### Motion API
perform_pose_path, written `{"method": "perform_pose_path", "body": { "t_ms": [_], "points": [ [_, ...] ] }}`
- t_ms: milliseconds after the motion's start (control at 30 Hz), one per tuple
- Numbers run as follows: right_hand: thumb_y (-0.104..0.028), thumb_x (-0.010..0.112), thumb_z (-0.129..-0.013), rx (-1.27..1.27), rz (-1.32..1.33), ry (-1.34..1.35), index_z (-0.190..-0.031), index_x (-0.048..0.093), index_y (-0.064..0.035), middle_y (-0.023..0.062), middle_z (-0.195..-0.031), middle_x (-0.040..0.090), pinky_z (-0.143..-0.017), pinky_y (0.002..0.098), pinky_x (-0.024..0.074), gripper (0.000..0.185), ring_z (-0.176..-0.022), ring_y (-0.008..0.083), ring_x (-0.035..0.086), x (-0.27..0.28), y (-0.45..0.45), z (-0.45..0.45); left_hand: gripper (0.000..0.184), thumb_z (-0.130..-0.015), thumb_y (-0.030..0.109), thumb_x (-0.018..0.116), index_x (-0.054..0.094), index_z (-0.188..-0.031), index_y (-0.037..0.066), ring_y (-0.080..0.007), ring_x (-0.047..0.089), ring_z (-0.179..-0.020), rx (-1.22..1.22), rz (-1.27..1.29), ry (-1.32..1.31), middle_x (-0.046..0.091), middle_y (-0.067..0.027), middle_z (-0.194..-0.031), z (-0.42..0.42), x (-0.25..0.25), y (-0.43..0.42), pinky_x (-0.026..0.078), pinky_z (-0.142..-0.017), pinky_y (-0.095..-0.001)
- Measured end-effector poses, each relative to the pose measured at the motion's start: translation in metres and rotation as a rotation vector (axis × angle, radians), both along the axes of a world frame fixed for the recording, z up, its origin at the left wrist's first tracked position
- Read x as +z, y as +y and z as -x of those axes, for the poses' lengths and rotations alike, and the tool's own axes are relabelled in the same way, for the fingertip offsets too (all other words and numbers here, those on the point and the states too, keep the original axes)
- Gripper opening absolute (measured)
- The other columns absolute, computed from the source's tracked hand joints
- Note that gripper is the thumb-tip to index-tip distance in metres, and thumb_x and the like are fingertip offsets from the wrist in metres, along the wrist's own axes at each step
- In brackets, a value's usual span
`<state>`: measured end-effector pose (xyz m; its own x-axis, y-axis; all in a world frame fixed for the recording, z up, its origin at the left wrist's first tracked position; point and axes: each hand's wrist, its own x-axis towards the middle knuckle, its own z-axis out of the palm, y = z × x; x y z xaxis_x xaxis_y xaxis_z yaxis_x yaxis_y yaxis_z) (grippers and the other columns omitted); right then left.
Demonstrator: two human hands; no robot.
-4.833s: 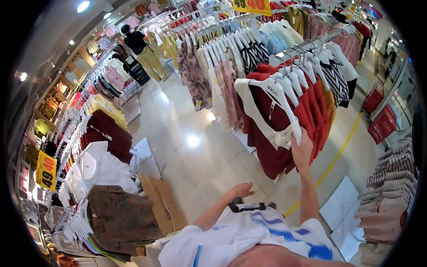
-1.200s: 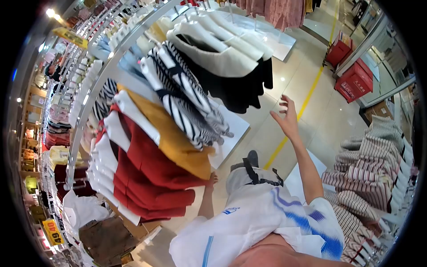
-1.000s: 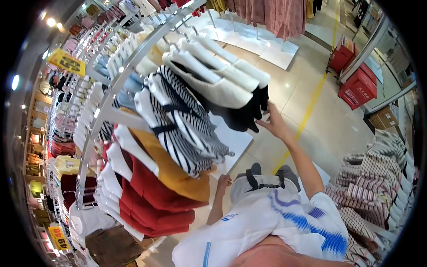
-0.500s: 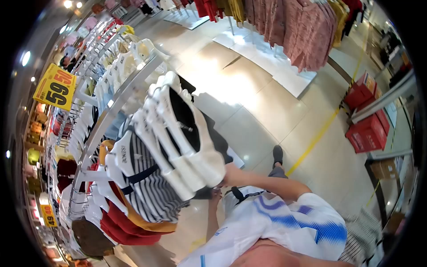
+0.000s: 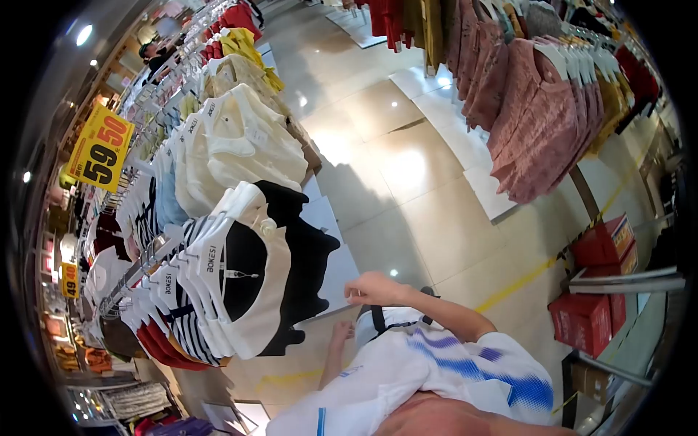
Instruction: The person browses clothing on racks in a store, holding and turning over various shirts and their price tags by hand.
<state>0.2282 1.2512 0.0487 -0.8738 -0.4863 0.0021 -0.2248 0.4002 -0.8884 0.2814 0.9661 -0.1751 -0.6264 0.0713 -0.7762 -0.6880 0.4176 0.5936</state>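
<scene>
My right hand (image 5: 378, 289) is in front of my waist, its fingers curled in with nothing visible in them. Lower and further left, my left hand (image 5: 343, 333) also has its fingers bent, and I see nothing in it. Left of both hands, a black and white top (image 5: 251, 269) hangs on a white hanger at the front of a bunch. Behind it are black tops (image 5: 302, 251) and striped tops (image 5: 195, 336). Neither hand touches these clothes.
Cream tops (image 5: 247, 138) hang further along the left rail, beside a yellow price sign (image 5: 100, 149). Pink tops (image 5: 520, 123) hang across the aisle above a white platform (image 5: 488, 195). Red boxes (image 5: 582, 323) stand at the right. A yellow line (image 5: 516, 283) crosses the tiled floor.
The bunch of white hangers and tops was at my right hand; now it hangs on the rail, apart from my hands. My view has shifted, showing more of the pink tops.
</scene>
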Motion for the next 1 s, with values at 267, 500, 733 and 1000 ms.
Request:
{"method": "perform_pose_path", "body": {
  "t_ms": [267,500,733,1000],
  "points": [
    [-0.02,0.061,-0.083,0.155,-0.011,0.039,-0.094,0.059,-0.0061,0.0093,-0.075,0.065,-0.063,0.0382,0.0461,0.018,-0.068,0.0272,0.061,-0.04,0.076,0.054,0.027,-0.087,0.03,0.056,0.05,-0.091,0.004,-0.014,0.056,-0.069,-0.086,-0.066,-0.002,0.057,-0.0067,-0.083,0.083,-0.002,0.109,0.048,-0.061,-0.0274],
    [-0.018,0.062,-0.081,0.1,-0.069,-0.068,-0.093,0.061,-0.0053,0.0103,-0.076,0.065,-0.063,0.0364,0.0478,0.017,-0.071,0.0272,0.063,-0.032,0.157,0.174,0.033,-0.089,0.033,0.056,0.046,-0.093,0.002,-0.0116,0.054,-0.065,-0.006,-0.168,0.116,0.057,-0.0066,-0.077,0.221,-0.019,0.206,0.045,-0.055,-0.0255],
    [-0.019,0.062,-0.08,0.193,-0.183,-0.044,-0.09,0.062,-0.0044,0.0096,-0.075,0.066,-0.061,0.037,0.0476,0.018,-0.068,0.0264,0.062,-0.021,0.199,0.321,0.044,-0.084,0.029,0.065,0.037,-0.104,0.002,-0.0125,0.054,-0.065,0.444,-0.241,0.429,0.055,-0.0069,-0.081,0.371,0.0,0.262,0.044,-0.059,-0.0255],
    [-0.021,0.062,-0.081,0.338,-0.08,-0.097,-0.091,0.062,-0.0054,0.01,-0.079,0.067,-0.064,0.0363,0.0489,0.018,-0.073,0.0256,0.064,-0.047,0.206,0.405,0.056,-0.079,0.027,0.072,0.034,-0.114,0.007,-0.0194,0.053,-0.095,1.084,0.016,0.637,0.048,-0.0108,-0.113,0.475,0.061,0.227,0.043,-0.075,-0.0328]
  ]
}}
